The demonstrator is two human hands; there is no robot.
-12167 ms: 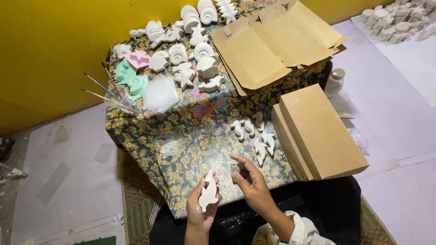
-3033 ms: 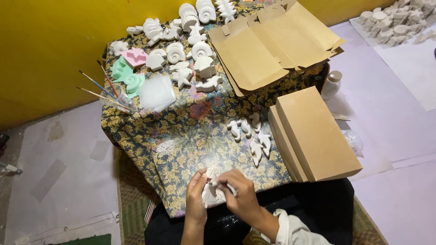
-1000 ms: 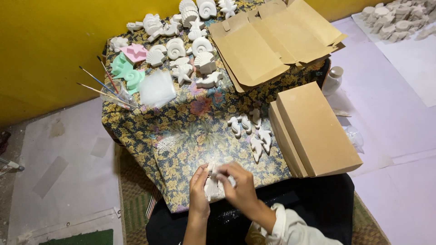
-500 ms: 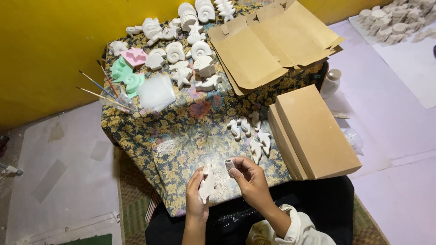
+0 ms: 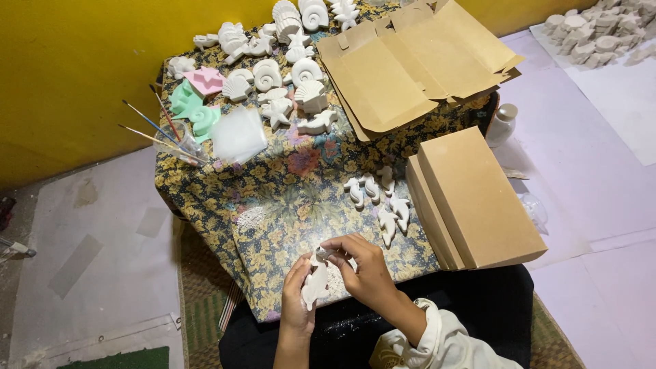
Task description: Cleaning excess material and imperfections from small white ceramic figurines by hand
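Head view, looking down on a low table (image 5: 205,198) draped in a flowered cloth of yellow, blue and pink. At its near edge the left hand (image 5: 298,295) is closed around a white plaster figure (image 5: 316,283), holding it upright just above the cloth. The right hand (image 5: 363,266) is beside it, its fingers (image 5: 336,247) pinched on something small at the top of the figure; what they pinch is too small to tell. A patch of white dust (image 5: 254,217) lies on the cloth a little to the left of the hands.

Just beyond the right hand a small group of white fish-like plaster pieces (image 5: 379,198) lies flat on the cloth, next to a closed brown cardboard box (image 5: 478,198) at the table's right side. Further back a pile of flattened brown cardboard (image 5: 410,68) is spread open. At the far left corner many white shell and starfish casts (image 5: 287,68) are laid out, with a pink star-shaped mould (image 5: 205,80) and green moulds (image 5: 195,109) beside them. A clear cup (image 5: 179,145) holding thin brushes (image 5: 147,123) stands near the left edge, just beside a translucent plastic piece (image 5: 238,134). A small white bottle (image 5: 503,125) stands on the floor to the right of the table, and more white casts (image 5: 601,31) are heaped on the floor in the far right corner
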